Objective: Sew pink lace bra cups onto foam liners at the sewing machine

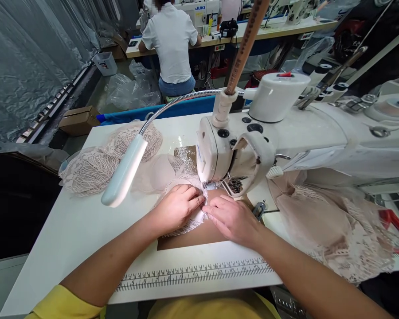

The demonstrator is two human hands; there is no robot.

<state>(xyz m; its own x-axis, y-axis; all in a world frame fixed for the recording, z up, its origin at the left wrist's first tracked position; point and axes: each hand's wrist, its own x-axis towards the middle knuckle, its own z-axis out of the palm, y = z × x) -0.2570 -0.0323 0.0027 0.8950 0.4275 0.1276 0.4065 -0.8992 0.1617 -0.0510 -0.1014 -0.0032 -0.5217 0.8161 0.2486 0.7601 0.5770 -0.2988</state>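
Note:
A pale pink lace bra cup point(190, 225) lies under the needle area of a white sewing machine point(216, 148). My left hand point(180, 207) rests on the cup, its fingers bent and pressed together on the lace edge. Close beside it, my right hand point(231, 218) pinches the same edge from the right, just in front of the presser foot. The fingertips of both hands nearly meet. Behind my left hand, more pale lace cups point(93, 170) trail across the table to the left. A brown plate point(186, 241) lies beneath the work.
A lamp point(124, 170) on a bendable metal neck hangs over the table's left part. Beige lace pieces point(322, 221) and a red handle point(397, 232) lie at right. A printed ruler point(196, 274) runs along the front edge. Beyond, a person in a white shirt point(173, 42) sits at another machine.

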